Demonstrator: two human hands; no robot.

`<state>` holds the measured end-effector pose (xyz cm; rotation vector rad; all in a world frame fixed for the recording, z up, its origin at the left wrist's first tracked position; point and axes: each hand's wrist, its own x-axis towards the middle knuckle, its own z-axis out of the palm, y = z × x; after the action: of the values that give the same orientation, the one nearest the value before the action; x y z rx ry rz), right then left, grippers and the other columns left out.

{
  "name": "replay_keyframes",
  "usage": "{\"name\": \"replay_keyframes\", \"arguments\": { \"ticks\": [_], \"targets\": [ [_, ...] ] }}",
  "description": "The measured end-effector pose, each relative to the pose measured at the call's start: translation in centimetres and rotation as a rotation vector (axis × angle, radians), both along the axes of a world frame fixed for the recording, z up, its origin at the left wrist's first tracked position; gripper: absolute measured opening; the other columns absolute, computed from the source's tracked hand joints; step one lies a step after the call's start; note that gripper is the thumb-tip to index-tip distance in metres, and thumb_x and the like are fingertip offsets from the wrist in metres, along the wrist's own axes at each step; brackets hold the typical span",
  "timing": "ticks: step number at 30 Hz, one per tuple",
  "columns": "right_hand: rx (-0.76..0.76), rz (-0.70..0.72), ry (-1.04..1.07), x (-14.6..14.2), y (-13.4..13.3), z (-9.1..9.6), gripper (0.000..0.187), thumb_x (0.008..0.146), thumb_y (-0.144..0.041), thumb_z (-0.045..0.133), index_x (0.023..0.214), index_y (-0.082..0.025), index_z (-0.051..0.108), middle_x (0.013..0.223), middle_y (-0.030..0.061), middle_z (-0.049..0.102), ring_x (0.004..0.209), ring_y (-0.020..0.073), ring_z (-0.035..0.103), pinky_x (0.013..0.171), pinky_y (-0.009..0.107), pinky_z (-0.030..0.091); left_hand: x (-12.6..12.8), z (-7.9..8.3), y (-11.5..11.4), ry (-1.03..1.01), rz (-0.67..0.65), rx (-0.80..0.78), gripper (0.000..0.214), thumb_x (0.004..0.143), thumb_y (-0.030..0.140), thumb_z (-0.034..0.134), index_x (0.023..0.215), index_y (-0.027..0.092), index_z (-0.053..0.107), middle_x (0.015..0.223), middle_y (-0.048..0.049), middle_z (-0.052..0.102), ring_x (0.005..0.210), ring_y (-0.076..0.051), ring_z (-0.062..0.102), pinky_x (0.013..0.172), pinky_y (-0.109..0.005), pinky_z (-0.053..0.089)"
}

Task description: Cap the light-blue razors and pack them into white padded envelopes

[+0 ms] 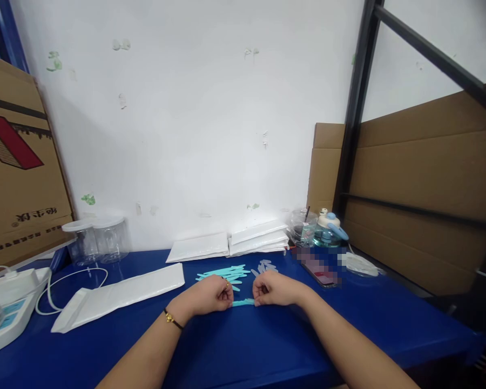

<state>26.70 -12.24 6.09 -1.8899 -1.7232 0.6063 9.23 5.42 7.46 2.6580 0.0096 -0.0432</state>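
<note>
A slim turquoise plastic stick (243,302), shaped much like an eyebrow razor, is stretched level between my two hands just above the blue table. My left hand (215,294) pinches its left end, fingers curled in. At the other end, the thumb and fingers of my right hand (273,289) are closed on it. Right behind my hands lies a loose pile of similar turquoise sticks (227,272), partly covered by my left hand. Beside it, a smaller group of pale lavender sticks (265,266) sits behind my right hand.
White padded envelopes (259,237) lie stacked by the wall, and a long white packet (121,294) rests at left. Clear jars (109,237) and a power strip (12,313) are further left. A phone (318,272) and a blue-lidded bottle (328,229) stand right on the blue table (243,351).
</note>
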Motion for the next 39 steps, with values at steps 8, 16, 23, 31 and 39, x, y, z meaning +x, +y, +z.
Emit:
{"name": "replay_keyframes", "arguments": {
  "ticks": [8,16,23,31,39],
  "targets": [
    [0.258,-0.468,-0.151,5.8,-2.6,0.5,0.014,0.074,-0.028,0.061,0.071,-0.015,0.066,0.066,0.0037,0.065,0.059,0.0152,0.056,0.053,0.023,0.040,-0.6,0.4,0.7,0.013,0.022,-0.028,0.014,0.071,0.025,0.052,0.076,0.019,0.064,0.069,0.0006,0.064,0.061,-0.012,0.058,0.052,-0.017,0.040],
    [0.208,-0.379,-0.165,5.7,-2.2,-0.5,0.009,0.071,-0.018,0.059,0.074,-0.016,0.068,0.067,0.0019,0.067,0.061,0.0146,0.058,0.055,0.022,0.041,0.4,-0.5,-0.2,-0.064,0.018,0.053,0.015,0.071,0.022,0.050,0.078,0.019,0.064,0.069,0.0006,0.063,0.060,-0.011,0.056,0.051,-0.018,0.038],
    [0.208,-0.320,-0.193,4.8,-0.8,-1.3,0.005,0.067,-0.016,0.067,0.072,-0.017,0.069,0.078,0.0024,0.064,0.068,0.0142,0.056,0.060,0.022,0.039,0.5,-0.5,0.0,-0.050,0.028,0.041,0.016,0.071,0.022,0.050,0.079,0.018,0.064,0.070,0.0003,0.063,0.061,-0.011,0.056,0.052,-0.017,0.037],
    [0.184,-0.277,-0.126,4.5,-0.7,-1.2,0.006,0.067,-0.014,0.067,0.071,-0.017,0.070,0.061,-0.0012,0.063,0.056,0.0122,0.054,0.052,0.020,0.036,0.4,-0.4,-0.1,-0.049,0.030,0.045,0.016,0.071,0.024,0.051,0.080,0.018,0.064,0.071,0.0002,0.064,0.062,-0.012,0.056,0.052,-0.018,0.037],
    [0.229,-0.259,0.011,3.8,-1.1,-0.8,0.013,0.073,-0.027,0.064,0.074,-0.014,0.064,0.059,-0.0002,0.062,0.051,0.0110,0.054,0.047,0.019,0.038,0.4,-0.7,0.3,-0.047,0.015,0.022,0.016,0.070,0.021,0.050,0.078,0.019,0.063,0.069,0.0012,0.062,0.059,-0.011,0.054,0.051,-0.017,0.037]
  ]
}}
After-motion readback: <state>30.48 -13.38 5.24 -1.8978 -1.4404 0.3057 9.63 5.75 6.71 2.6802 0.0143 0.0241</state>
